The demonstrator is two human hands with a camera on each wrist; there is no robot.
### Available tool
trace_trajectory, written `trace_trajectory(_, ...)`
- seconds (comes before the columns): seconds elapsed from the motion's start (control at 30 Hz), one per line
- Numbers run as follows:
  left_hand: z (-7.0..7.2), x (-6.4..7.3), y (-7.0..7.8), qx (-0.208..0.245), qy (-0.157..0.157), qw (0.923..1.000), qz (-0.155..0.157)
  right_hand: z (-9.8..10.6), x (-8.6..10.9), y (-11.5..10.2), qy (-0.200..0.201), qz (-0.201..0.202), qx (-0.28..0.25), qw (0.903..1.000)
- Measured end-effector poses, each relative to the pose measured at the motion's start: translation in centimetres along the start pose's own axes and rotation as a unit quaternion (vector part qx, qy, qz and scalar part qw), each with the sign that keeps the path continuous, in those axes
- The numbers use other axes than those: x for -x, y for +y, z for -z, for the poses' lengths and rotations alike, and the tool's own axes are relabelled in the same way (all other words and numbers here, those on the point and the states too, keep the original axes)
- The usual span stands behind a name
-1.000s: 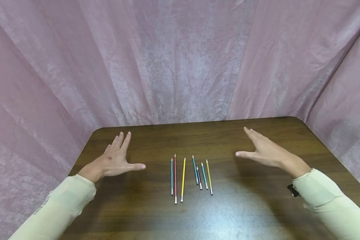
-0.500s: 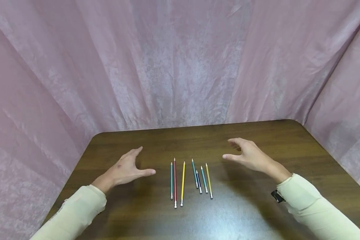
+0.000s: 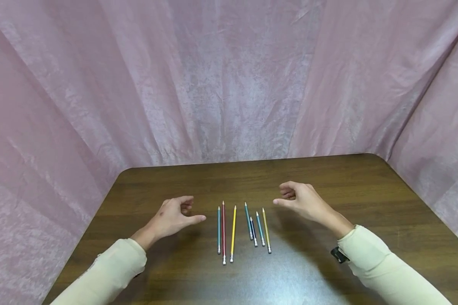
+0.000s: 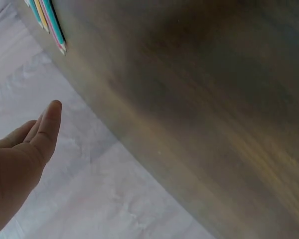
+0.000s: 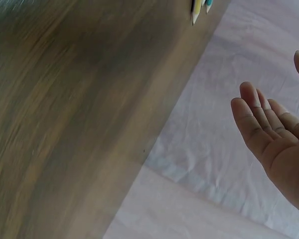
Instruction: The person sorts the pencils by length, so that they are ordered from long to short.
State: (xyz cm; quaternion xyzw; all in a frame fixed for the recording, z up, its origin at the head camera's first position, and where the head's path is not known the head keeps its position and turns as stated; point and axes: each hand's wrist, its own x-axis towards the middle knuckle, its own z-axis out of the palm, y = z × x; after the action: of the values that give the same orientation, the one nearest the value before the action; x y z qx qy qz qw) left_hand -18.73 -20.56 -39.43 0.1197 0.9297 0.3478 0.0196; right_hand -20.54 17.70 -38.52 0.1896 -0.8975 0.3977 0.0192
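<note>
Several pencils lie on the table in two loose groups, tips pointing away. The left group has a teal pencil (image 3: 219,231), a longer red pencil (image 3: 223,233) and a yellow pencil (image 3: 233,234). On the right are a teal pencil (image 3: 248,220), a short dark blue pencil (image 3: 253,231), another teal pencil (image 3: 260,228) and a gold-yellow pencil (image 3: 266,231). My left hand (image 3: 171,217) hovers left of the teal pencil, thumb extended and fingers loosely bent, holding nothing. My right hand (image 3: 305,201) hovers right of the gold-yellow pencil, likewise holding nothing, its fingers relaxed.
The brown wooden table (image 3: 168,271) has rounded far corners. A pink curtain (image 3: 221,84) hangs behind its far edge and along both sides. A dark band (image 3: 339,255) shows at the right sleeve's cuff.
Both hands have moved inward toward the pencils from wider apart, and their spread fingers have relaxed into a loose bend. The pencils lie as before; the head view has shifted slightly.
</note>
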Motion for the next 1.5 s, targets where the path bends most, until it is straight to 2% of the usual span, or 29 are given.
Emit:
trace_trajectory(0.23, -1.3, 0.0, 0.1, 0.047, 0.004, 0.9989, -0.005, -2.0, -0.3, -0.7, -0.016, -0.008, -0.021, 0.9996)
trace_trajectory(0.47, -2.5, -0.4, 0.7, 0.074, -0.002, 0.9972, 0.014, -3.8, -0.6, -1.7, -0.033, -0.017, -0.026, 0.9990)
trace_trajectory(0.73, -3.9, -0.5, 1.5, 0.074, -0.008, 0.9968, 0.030, -5.2, -1.0, -2.6, -0.059, -0.038, -0.024, 0.9973)
trace_trajectory(1.0, -5.3, -0.9, 2.4, 0.084, -0.009, 0.9952, 0.049, -6.5, -1.2, -3.3, -0.062, -0.054, -0.030, 0.9961)
trace_trajectory(1.2, -6.4, -1.1, 3.1, 0.095, -0.034, 0.9926, 0.068, -7.4, -1.3, -3.7, -0.072, -0.073, -0.042, 0.9938)
trace_trajectory(1.27, -6.7, -1.1, 3.3, 0.094, -0.040, 0.9924, 0.067, -7.7, -1.3, -3.8, -0.079, -0.075, -0.048, 0.9929)
trace_trajectory(1.5, -7.4, -1.3, 4.0, 0.053, -0.040, 0.9971, 0.039, -8.9, -1.3, -4.5, -0.100, -0.103, -0.083, 0.9862)
